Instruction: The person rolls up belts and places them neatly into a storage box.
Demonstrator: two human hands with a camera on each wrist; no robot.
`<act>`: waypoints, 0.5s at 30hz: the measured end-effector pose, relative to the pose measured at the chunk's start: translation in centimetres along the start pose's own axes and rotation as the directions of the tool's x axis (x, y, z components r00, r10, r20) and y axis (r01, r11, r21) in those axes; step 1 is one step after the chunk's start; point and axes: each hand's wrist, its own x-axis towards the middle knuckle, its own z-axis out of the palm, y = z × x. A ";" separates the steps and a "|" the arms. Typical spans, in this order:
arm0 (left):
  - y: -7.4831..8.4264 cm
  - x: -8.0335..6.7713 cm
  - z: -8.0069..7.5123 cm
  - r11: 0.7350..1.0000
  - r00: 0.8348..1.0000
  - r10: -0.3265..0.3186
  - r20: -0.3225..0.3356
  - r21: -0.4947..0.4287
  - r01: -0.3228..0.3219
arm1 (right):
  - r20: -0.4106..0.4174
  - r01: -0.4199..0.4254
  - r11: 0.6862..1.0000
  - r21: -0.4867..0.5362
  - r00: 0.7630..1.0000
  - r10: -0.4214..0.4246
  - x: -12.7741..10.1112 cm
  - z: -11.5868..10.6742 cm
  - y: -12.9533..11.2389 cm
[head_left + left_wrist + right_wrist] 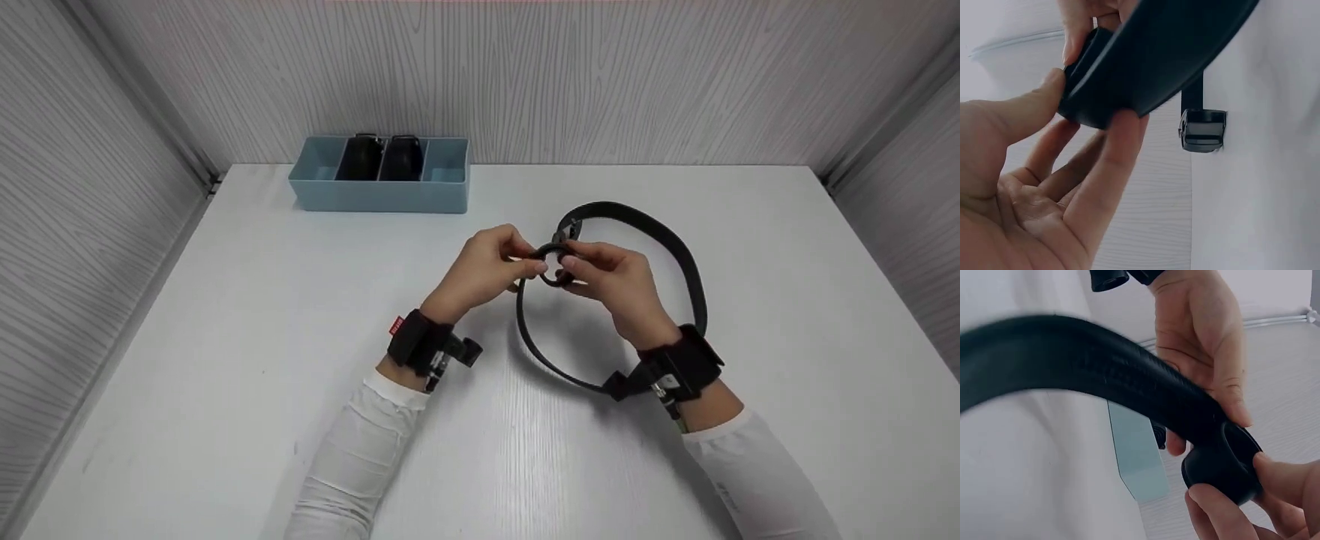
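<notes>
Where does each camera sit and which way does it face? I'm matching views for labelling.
Head: above, looking down at both hands, left hand and right hand, rolling a black belt.
Left wrist: beside the palm, facing its fingers on the belt.
Right wrist: facing the coil.
Both wrist views share the belt.

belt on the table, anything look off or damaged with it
Nothing stands out. The belt lies in a loose loop on the white table, its rolled end pinched between the left hand and the right hand. No damage shows. The blue bin sits square against the wall.
</notes>
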 end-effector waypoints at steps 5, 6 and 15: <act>0.1 -0.1 0.0 0.999 0.999 0.033 -0.006 0.042 -0.033 | 0.044 -0.032 0.999 -0.038 0.998 0.034 0.2 -0.1 0.1; 0.1 -0.2 -0.1 0.998 0.999 0.035 -0.004 0.051 -0.034 | 0.066 -0.033 0.997 -0.069 0.997 0.038 0.2 -0.2 0.1; 0.2 -0.3 -0.5 0.991 0.993 0.016 0.117 0.132 -0.032 | 0.254 0.063 0.968 -0.243 0.967 0.000 0.3 -0.9 -0.2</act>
